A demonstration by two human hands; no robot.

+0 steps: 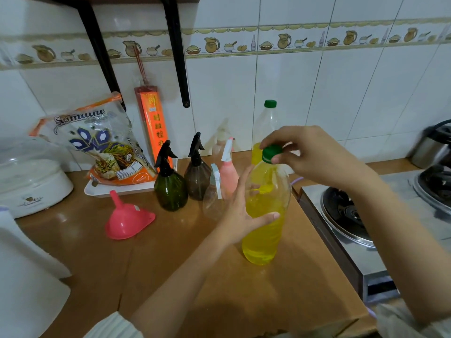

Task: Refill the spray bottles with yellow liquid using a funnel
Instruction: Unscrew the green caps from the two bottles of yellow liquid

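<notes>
**Hands on the big bottle, cap not yet off**

Right hand (314, 154) pinches the green cap (272, 152) of the big bottle of yellow liquid (264, 215), fingers closed around it from 3 o'clock. Left hand (240, 211) wraps the bottle's body from 9 o'clock, thumb across the front, steadying it upright on the wooden counter (170, 264).

Progress, as I judge it: early. Cap looks seated on the neck; whether it is loosened I cannot tell. No pouring yet. Pink funnel (129, 220) lies tipped on the counter at 9 o'clock of the bottle, well apart, not in any neck. All spray bottles have their trigger heads on: dark green one (169, 189), brown one (196, 176), clear one (214, 193) and pink one (229, 174), clustered between funnel and big bottle at about 10 to 11 o'clock. Left to do: uncap, unscrew a sprayer, seat funnel, pour, repeat.

Around: second green-capped bottle (264, 128), mostly empty, behind at 12 o'clock by the tiled wall. Rice bag (102, 142) on a white tray at 10 o'clock. Gas stove (346, 213) at 3 o'clock, close to the counter edge. Clear and pink sprayers stand just beside the left hand, easy to knock.
</notes>
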